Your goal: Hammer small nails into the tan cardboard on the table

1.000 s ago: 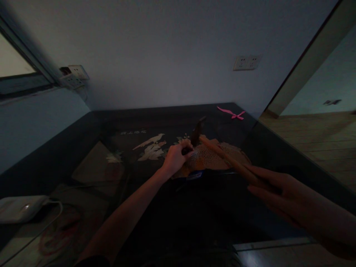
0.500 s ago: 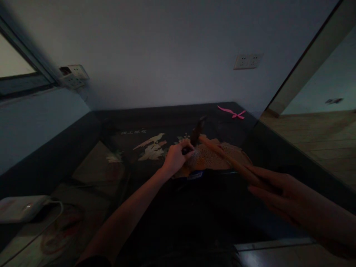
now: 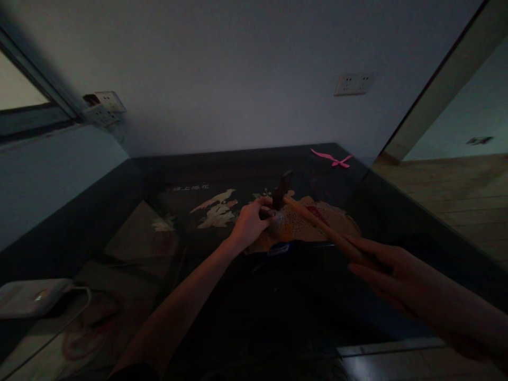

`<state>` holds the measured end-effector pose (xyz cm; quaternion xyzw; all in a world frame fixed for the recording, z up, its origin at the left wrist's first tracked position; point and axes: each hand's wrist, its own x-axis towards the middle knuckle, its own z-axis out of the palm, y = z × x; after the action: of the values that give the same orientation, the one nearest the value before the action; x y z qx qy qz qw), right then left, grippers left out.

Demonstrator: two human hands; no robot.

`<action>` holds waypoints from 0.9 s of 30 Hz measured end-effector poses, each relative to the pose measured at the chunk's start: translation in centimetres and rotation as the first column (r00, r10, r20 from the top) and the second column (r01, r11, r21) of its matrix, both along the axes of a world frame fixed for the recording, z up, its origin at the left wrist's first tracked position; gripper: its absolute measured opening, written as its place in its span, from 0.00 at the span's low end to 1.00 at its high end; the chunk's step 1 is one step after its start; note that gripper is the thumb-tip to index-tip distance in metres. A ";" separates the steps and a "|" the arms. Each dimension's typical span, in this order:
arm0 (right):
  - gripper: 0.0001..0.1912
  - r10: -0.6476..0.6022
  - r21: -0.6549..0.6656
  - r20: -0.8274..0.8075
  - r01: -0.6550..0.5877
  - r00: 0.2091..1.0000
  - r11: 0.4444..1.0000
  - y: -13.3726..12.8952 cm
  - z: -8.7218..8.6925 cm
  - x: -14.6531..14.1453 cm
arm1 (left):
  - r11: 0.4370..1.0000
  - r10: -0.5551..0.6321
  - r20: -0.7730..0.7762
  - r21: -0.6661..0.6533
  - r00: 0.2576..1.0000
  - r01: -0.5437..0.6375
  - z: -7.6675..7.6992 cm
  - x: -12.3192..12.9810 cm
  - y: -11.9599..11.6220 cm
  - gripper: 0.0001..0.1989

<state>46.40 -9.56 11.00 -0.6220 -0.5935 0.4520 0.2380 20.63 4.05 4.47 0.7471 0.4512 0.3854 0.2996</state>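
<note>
My right hand (image 3: 391, 272) is closed round the wooden handle of a hammer (image 3: 321, 225). The dark hammer head is beside the fingertips of my left hand (image 3: 253, 221). My left thumb and fingers are pinched together; what they hold, if anything, is too dark and small to name. Under both the hammer and the left fingertips lies a tan, speckled, uneven piece (image 3: 293, 227), paper-like or cloth-like, with a dark red patch and an orange patch. A blue label (image 3: 280, 249) shows at its near edge.
The dark glossy table (image 3: 238, 163) bears a picture of a pale bird (image 3: 216, 201). A pink ribbon (image 3: 337, 162) lies at the back right. On the left is a white device (image 3: 35, 297) with a cable. Wall sockets (image 3: 354, 84) are above the table.
My right hand and the hammer have shifted slightly left, and the hammer head sits a little lower beside my left fingertips. My left hand has hardly moved.
</note>
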 end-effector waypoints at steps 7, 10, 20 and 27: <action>0.37 -0.042 -0.035 -0.012 0.041 0.999 0.999 -0.5 0.4 -0.3 | 0.996 -0.086 0.098 -0.005 0.991 0.087 -0.2 -0.7 0.4 0.12; 0.35 -0.084 -0.012 -0.008 0.084 0.996 0.996 -0.8 0.6 -0.2 | 0.998 -0.056 0.074 0.002 0.996 0.055 0.1 -0.6 0.2 0.08; 0.34 0.030 -0.011 0.039 -0.029 0.999 1.000 -0.5 -0.2 -0.6 | 0.998 0.015 0.018 -0.059 1.000 -0.014 0.5 -0.2 0.1 0.05; 0.34 0.034 -0.010 0.023 -0.034 0.999 0.999 -0.4 -0.4 -0.2 | 0.999 0.012 -0.080 -0.046 0.997 -0.016 0.4 -0.4 0.2 0.04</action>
<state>46.25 -9.98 10.57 -0.6179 -0.6046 0.4516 0.2206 20.22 4.23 4.83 0.7514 0.4769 0.3467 0.2961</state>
